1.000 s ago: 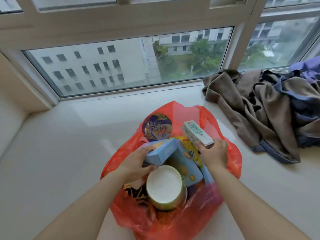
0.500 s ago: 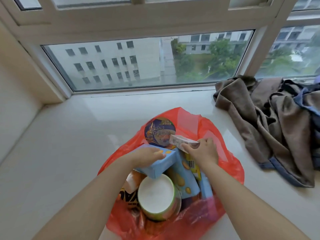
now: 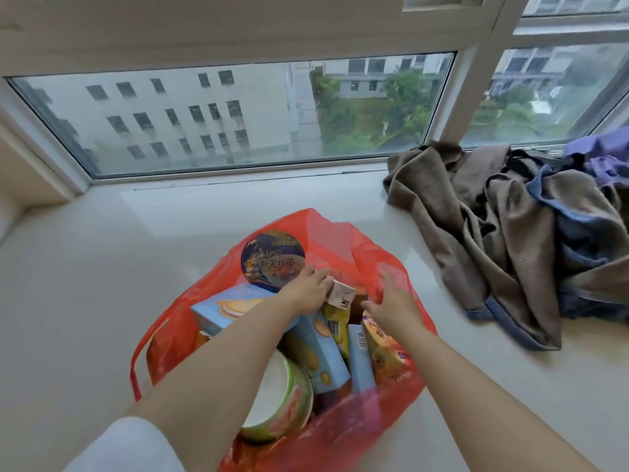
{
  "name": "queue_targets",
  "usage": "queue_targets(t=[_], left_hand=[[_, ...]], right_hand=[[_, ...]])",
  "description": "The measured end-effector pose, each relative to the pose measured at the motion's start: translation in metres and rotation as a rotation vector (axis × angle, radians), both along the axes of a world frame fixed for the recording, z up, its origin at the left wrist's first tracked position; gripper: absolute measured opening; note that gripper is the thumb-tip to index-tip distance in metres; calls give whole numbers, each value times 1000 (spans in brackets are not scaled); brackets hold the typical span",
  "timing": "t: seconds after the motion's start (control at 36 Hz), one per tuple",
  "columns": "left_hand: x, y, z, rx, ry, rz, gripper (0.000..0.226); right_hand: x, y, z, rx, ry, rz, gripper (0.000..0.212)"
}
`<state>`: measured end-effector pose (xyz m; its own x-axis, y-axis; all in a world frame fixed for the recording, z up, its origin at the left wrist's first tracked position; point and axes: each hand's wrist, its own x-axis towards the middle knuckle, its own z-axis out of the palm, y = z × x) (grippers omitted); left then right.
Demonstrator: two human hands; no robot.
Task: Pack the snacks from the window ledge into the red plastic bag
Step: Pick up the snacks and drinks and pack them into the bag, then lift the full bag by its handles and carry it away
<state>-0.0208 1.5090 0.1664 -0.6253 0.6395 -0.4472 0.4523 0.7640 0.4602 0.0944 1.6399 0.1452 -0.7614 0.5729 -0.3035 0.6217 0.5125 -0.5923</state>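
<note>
**Both Hands Inside a Nearly Full Red Bag on the Ledge**

At the far left, a pale, glossy stone window ledge (image 3: 85, 284) ran beneath a wide glass window (image 3: 221, 117). A white sleeve (image 3: 126, 447) covered the person's left upper arm at the bottom edge of the view.

The thin, translucent red plastic bag (image 3: 340, 444) lay open on the ledge near its middle, with a loop handle (image 3: 136, 366) trailing to its left. The snacks sat inside it. A light blue cardboard box printed with a sandwich biscuit (image 3: 224, 308) lay toward the left of the opening, and a round white-topped tub with a green and orange side (image 3: 282, 400) rested nearer the person. At the far end stood a round container with a dark blue printed lid (image 3: 272, 257).

The left hand (image 3: 308, 292) reached across the blue box, its fingers curled around one end of a small white paper carton (image 3: 342, 296), gripping it. Below the carton were a yellow packet with a barcode (image 3: 335, 327), a second light blue box printed with round biscuits (image 3: 320, 356), and a narrow pale blue box standing on end (image 3: 359, 362).

The right hand (image 3: 396, 306) hovered just beside the carton, fingers spread and relaxed, holding nothing, above a cookie packet in orange and purple (image 3: 383, 352) at the bag's right side.

Farther right, well apart from the bag, a crumpled heap of brown and blue cloth (image 3: 510, 240) lay on the ledge, with a purple fabric (image 3: 606, 155) behind it.
</note>
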Motion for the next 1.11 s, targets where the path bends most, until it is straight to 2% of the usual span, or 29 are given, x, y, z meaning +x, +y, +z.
queue_targets(t=[0.08,0.11,0.17,0.19,0.25,0.39,0.5,0.61,0.69,0.75,0.78,0.81,0.86,0.92,1.03,1.11], left_hand=[[7,8,0,-11,75,-46,48],[7,10,-1,0,39,13,47],[8,11,-2,28,-63,84,47],[11,10,2,47,-95,57,47],[10,5,4,102,-51,-26,49],[0,-39,11,249,97,137,46],[-11,-108,16,351,257,422,36],[-9,-187,7,243,451,783,42],[0,-228,-10,-22,378,935,66],[7,-243,-23,-112,186,1009,88],[11,-247,-29,-85,76,1071,94],[14,-248,-33,-37,-25,1130,94],[21,-250,-40,41,-116,1178,75],[25,-251,-42,67,-62,1176,56],[36,-245,-24,164,133,1150,52],[41,-233,2,249,165,1103,48]], right_hand=[[6,14,13,35,110,-134,35],[6,17,20,18,178,-163,28],[6,18,39,-48,325,-176,24],[5,16,49,-63,391,-167,24],[3,11,66,-40,463,-121,23],[-7,-13,76,181,376,34,22],[-12,-39,67,276,333,155,23],[-19,-66,57,324,312,256,22],[-21,-82,50,319,289,294,23],[-20,-91,45,321,279,336,25],[-20,-94,43,322,278,356,26],[-20,-98,40,327,273,370,27],[-21,-104,36,348,251,383,29],[-21,-108,32,372,233,392,30],[-17,-111,31,441,199,348,32],[-15,-116,36,414,194,297,33]])
